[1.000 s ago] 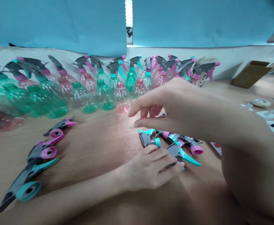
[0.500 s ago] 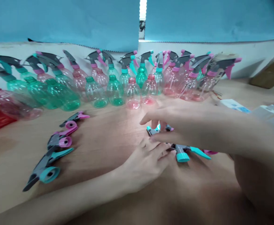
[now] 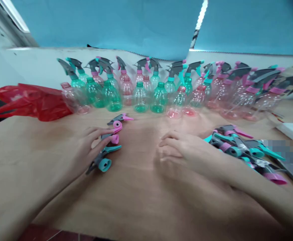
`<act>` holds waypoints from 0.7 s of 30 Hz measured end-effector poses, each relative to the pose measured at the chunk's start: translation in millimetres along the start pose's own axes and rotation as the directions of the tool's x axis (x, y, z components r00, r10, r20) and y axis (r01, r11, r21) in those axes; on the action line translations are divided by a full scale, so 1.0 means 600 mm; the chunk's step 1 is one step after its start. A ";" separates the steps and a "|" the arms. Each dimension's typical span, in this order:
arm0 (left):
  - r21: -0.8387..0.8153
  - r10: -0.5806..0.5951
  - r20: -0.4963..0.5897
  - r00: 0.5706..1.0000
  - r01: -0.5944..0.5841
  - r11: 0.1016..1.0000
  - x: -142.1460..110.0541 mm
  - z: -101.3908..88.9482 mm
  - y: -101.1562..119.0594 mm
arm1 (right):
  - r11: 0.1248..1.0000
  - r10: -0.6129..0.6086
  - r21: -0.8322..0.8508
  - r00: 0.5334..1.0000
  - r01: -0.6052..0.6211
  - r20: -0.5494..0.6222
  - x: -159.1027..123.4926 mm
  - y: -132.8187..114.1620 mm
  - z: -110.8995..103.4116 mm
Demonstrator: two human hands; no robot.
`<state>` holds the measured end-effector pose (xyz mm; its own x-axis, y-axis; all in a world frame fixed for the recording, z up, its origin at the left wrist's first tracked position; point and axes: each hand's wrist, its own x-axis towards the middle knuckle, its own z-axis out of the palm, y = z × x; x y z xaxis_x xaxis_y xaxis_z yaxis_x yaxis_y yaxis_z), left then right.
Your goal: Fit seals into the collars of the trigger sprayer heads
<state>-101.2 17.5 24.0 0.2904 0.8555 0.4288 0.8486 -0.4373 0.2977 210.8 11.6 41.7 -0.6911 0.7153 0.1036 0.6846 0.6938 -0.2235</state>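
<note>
My left hand (image 3: 87,144) reaches over a short column of trigger spray heads on the left. Its thumb and fingers close around the pink collar of the middle spray head (image 3: 114,138). Just in front of it lies a grey and teal spray head (image 3: 104,164); behind it is a grey and pink one (image 3: 118,119). My right hand (image 3: 178,147) hovers low over or rests on the tabletop, its fingers loosely bent and slightly apart, with nothing visible in them. Right of that hand is a heap of grey, teal and pink spray heads (image 3: 239,144), partly hidden by my forearm.
Rows of clear green bottles (image 3: 159,97) and pink bottles (image 3: 175,103) stand along the wall, many topped with spray heads. A red plastic bag (image 3: 36,102) lies at the back left of the wooden table (image 3: 136,201). A blue cover (image 3: 123,26) hangs behind.
The view has swung left. My left hand has left the heap on the right and reached the spray heads on the left. My right hand has drawn away from the heap.
</note>
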 end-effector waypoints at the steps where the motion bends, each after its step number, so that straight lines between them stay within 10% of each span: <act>1: 0.004 -0.046 -0.019 0.999 0.046 0.999 -0.001 -0.003 -0.010 | 1.000 0.004 -0.010 1.000 -0.004 -0.026 0.007 -0.004 0.019; 11: 0.230 -0.141 0.090 0.986 0.117 0.966 0.079 0.066 -0.042 | 0.989 0.120 -0.070 0.979 -0.133 -0.164 -0.003 0.012 0.096; 21: 0.159 0.124 0.297 0.947 -0.177 0.971 0.136 0.112 0.074 | 0.983 0.171 -0.033 0.971 -0.178 -0.168 -0.037 0.022 0.071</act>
<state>-10.0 86.5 14.6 0.5114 0.8381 0.1900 0.8431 -0.5321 0.0775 225.3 1.0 -4.8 -0.5152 0.8268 0.2257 0.8041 0.5574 -0.2068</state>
